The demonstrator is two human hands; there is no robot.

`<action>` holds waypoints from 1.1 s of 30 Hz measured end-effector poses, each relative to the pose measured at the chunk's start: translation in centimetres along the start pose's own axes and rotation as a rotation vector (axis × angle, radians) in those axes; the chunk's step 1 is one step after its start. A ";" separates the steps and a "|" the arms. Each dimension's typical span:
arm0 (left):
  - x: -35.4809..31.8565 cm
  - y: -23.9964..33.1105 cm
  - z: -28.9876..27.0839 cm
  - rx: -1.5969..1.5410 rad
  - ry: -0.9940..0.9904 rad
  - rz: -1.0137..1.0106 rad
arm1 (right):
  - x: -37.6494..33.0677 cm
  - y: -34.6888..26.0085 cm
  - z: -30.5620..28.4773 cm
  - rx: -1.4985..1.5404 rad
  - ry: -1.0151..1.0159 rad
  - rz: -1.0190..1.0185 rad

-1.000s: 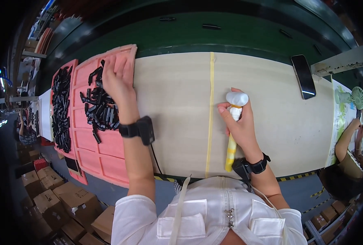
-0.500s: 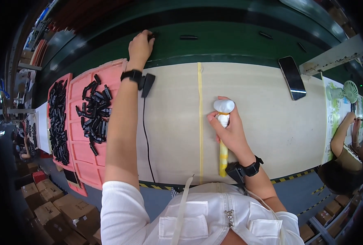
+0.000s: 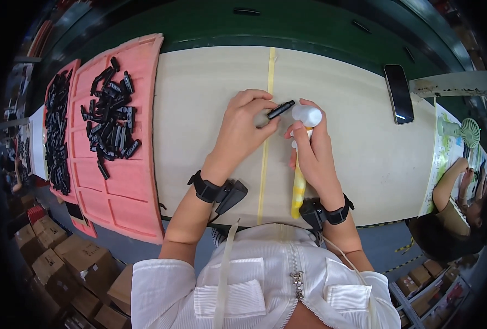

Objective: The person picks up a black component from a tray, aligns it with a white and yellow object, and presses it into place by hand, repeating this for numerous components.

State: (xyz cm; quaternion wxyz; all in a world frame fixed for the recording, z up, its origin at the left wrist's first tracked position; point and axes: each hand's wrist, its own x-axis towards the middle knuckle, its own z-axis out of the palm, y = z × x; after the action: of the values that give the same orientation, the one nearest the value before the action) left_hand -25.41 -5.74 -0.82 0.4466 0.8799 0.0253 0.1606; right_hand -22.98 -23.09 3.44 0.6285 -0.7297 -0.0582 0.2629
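Observation:
My left hand is closed on a small black stick-shaped piece, held just left of the white tool head. A pale rounded patch shows by its fingers; I cannot make out what it is. Wrapped round a yellow-and-white stick-like tool with a rounded white top is my right hand. The black piece and the white top are close together; whether they touch is unclear. More small black pieces lie in a loose heap on the pink tray at the left.
A second pink tray farther left is full of black pieces. Several black pieces sit on the green belt beyond the table. A phone and a green fan stand at the right, near another person. Cardboard boxes are stacked lower left.
My left hand has come back from the green belt to the middle of the table, bringing a black piece beside the tool. My right hand keeps hold of the tool.

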 end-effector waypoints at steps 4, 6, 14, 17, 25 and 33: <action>-0.7 -0.3 0.3 0.016 0.002 -0.007 | 0.0 -0.1 0.5 -0.096 -0.026 -0.035; -0.6 -0.1 0.5 0.032 0.006 0.023 | -0.3 -0.4 0.8 -0.156 0.021 -0.192; -0.8 -0.4 0.6 0.041 0.021 0.045 | 0.9 0.5 0.7 -0.036 0.024 -0.032; -0.9 0.4 0.3 -0.036 0.008 -0.012 | 0.9 0.8 0.1 0.031 0.126 -0.040; -2.1 1.1 0.8 -0.804 -0.008 -0.355 | 0.8 0.9 -0.2 0.165 0.159 -0.070; -2.3 1.3 0.7 -0.861 -0.026 -0.415 | 0.7 1.0 0.5 0.115 0.167 -0.155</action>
State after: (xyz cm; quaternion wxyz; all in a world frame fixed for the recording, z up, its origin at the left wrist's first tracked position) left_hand -27.49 -7.44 -0.78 0.7932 0.5933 0.1261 0.0532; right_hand -22.87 -22.59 2.26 0.6904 -0.7051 -0.0466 0.1549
